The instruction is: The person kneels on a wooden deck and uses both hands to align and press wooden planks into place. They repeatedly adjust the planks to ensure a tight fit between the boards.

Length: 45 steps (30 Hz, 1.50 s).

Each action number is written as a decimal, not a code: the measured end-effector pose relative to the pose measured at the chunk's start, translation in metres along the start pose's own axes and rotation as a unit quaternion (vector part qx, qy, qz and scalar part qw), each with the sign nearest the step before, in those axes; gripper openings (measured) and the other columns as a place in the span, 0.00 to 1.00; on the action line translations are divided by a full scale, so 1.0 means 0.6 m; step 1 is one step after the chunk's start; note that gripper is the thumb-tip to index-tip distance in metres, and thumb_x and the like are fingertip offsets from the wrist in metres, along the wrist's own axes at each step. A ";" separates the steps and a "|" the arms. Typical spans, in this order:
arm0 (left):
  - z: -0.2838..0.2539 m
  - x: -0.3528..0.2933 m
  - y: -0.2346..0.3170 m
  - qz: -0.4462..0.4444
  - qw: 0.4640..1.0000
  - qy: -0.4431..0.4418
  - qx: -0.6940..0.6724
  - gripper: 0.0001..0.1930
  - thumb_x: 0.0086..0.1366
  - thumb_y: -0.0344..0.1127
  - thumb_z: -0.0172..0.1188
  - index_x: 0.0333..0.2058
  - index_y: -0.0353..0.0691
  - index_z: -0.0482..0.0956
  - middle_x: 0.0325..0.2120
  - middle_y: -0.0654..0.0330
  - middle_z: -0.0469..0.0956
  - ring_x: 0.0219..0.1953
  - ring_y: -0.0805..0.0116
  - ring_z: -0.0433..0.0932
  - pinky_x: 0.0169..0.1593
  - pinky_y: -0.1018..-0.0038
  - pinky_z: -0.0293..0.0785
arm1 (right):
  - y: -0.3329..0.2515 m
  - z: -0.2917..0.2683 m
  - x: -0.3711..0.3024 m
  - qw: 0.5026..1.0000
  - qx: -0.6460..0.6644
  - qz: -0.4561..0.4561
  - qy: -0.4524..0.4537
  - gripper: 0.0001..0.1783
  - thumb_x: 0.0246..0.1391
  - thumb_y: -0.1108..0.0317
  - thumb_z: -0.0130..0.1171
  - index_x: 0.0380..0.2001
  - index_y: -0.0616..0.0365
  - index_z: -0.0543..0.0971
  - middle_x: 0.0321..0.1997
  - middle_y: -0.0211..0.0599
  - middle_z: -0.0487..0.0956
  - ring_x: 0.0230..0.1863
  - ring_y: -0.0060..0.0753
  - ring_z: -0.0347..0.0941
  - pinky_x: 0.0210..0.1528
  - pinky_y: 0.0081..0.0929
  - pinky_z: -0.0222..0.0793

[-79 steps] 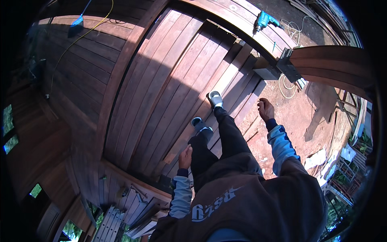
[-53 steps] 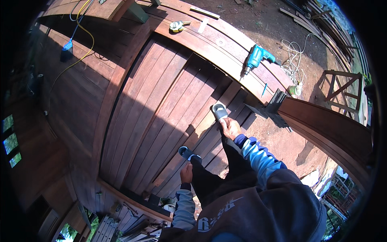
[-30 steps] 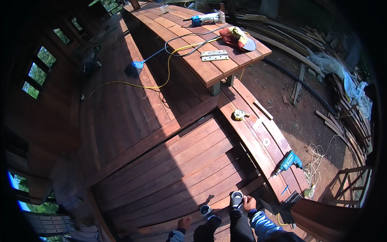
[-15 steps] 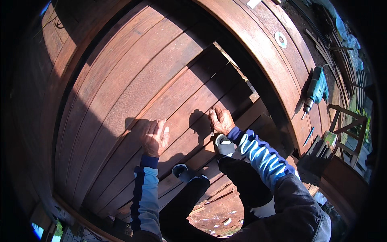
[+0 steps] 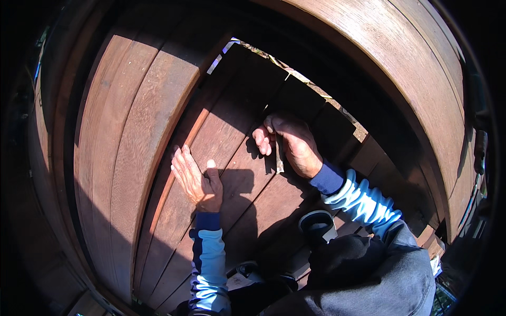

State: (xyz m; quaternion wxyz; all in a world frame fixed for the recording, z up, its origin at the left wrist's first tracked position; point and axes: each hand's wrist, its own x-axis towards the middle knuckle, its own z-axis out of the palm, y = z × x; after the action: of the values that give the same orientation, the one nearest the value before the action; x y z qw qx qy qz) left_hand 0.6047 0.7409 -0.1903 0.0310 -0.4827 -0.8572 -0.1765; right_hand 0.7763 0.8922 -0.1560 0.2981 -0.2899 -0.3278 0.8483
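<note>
Fingers outstretched and thumb apart, my left hand (image 5: pixel 197 181) lies flat on a reddish-brown wooden plank (image 5: pixel 224 129), its fingertips by the plank's sunlit left edge. To the right, my right hand (image 5: pixel 296 145) is curled round a thin, flat, greyish strip (image 5: pixel 279 157) that looks like a blade or chisel. The strip's wider end points down toward my feet; its other end is hidden in the fingers. This hand is just over the planks, its shadow beside it.
A raised plank (image 5: pixel 153 121) runs along the left, with a dark step beside it. Across the far ends of the planks is a narrow gap (image 5: pixel 303 79) with light showing through. A broad curved wooden rail (image 5: pixel 406 63) borders the right. My shoe (image 5: pixel 318 224) stands on the planks below my right hand.
My view has come closer to the planks. My left hand has flattened out near the plank edge. My right hand, still with the strip, has turned and shows its palm side. The drill has left view.
</note>
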 end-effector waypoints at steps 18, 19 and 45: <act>-0.017 -0.019 -0.048 -0.120 0.990 -0.039 0.060 0.34 0.68 0.56 0.44 0.60 0.30 0.60 0.57 0.40 0.64 0.62 0.43 0.60 0.67 0.51 0.43 | 0.001 -0.009 0.031 0.994 0.094 -0.025 0.052 0.22 0.67 0.57 0.42 0.50 0.66 0.72 0.30 0.38 0.78 0.21 0.17 0.68 0.22 0.14 0.64; -0.020 -0.017 -0.046 -0.110 0.992 -0.031 0.051 0.34 0.68 0.57 0.43 0.59 0.30 0.60 0.56 0.40 0.65 0.61 0.43 0.61 0.67 0.50 0.44 | 0.002 -0.007 0.033 0.993 0.097 -0.017 0.062 0.22 0.67 0.57 0.42 0.51 0.66 0.72 0.30 0.38 0.78 0.22 0.17 0.69 0.23 0.14 0.65; -0.035 0.015 -0.088 -0.252 0.968 0.001 0.011 0.36 0.56 0.62 0.62 0.48 0.30 0.77 0.08 0.52 0.71 0.18 0.55 0.74 0.47 0.62 0.69 | -0.096 0.000 0.206 0.696 -0.587 -0.322 -0.259 0.13 0.58 0.80 0.51 0.45 0.56 0.75 0.38 0.35 0.79 0.39 0.26 0.78 0.38 0.21 0.75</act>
State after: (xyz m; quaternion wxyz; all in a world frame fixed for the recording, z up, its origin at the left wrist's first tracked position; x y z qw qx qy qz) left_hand 0.5533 0.7166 -0.1833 -0.0079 -0.2502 -0.9531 -0.1698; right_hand 0.7138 1.0131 -0.1509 0.2259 -0.0513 -0.8967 0.3772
